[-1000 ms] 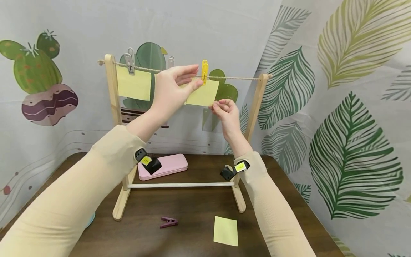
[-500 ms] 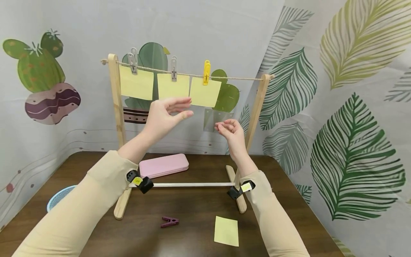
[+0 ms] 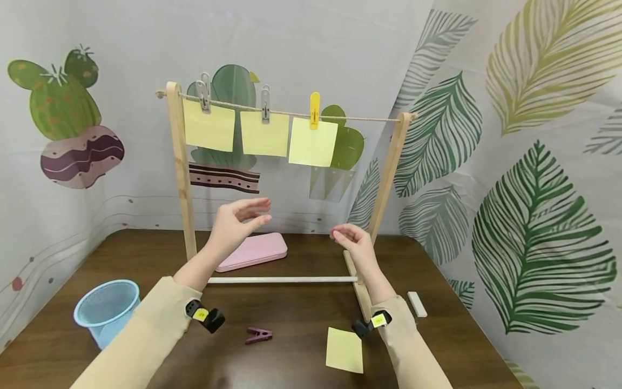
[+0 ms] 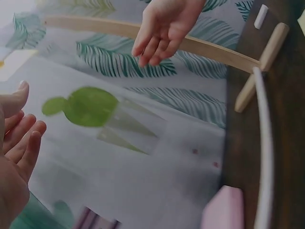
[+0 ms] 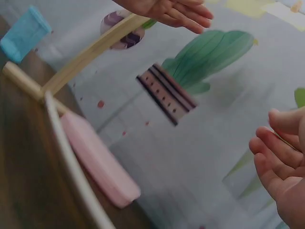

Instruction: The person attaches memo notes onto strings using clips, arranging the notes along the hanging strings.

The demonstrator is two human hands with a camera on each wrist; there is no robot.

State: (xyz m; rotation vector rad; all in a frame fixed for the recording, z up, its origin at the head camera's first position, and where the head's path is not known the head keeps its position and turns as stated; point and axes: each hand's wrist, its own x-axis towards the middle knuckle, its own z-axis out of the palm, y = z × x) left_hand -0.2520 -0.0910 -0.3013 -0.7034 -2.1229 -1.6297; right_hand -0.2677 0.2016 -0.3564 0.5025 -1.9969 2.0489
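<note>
Three yellow paper squares hang from a rope (image 3: 359,118) strung on a wooden rack (image 3: 181,178). A grey clip (image 3: 203,96) holds the left square (image 3: 209,128), another grey clip (image 3: 265,105) the middle square (image 3: 264,138), and a yellow clip (image 3: 315,111) the right square (image 3: 312,146). Below them, in the head view, my left hand (image 3: 233,224) hovers with relaxed fingers, touching nothing. Apart from it, my right hand (image 3: 357,246) hangs near the rack's right post, fingers loosely bent and holding nothing. Both hands also appear without anything in them in the wrist views.
On the dark table lie a purple clip (image 3: 258,335) and a loose yellow paper square (image 3: 344,350). A pink case (image 3: 255,252) rests behind the white crossbar (image 3: 282,280). A blue mesh basket (image 3: 108,308) stands at left, partly behind the sleeve; a white block (image 3: 417,304) lies at right.
Both hands have let go of the right paper square and moved down, away from the rope. The square now hangs from the yellow clip alone. The basket and white block have come into view.
</note>
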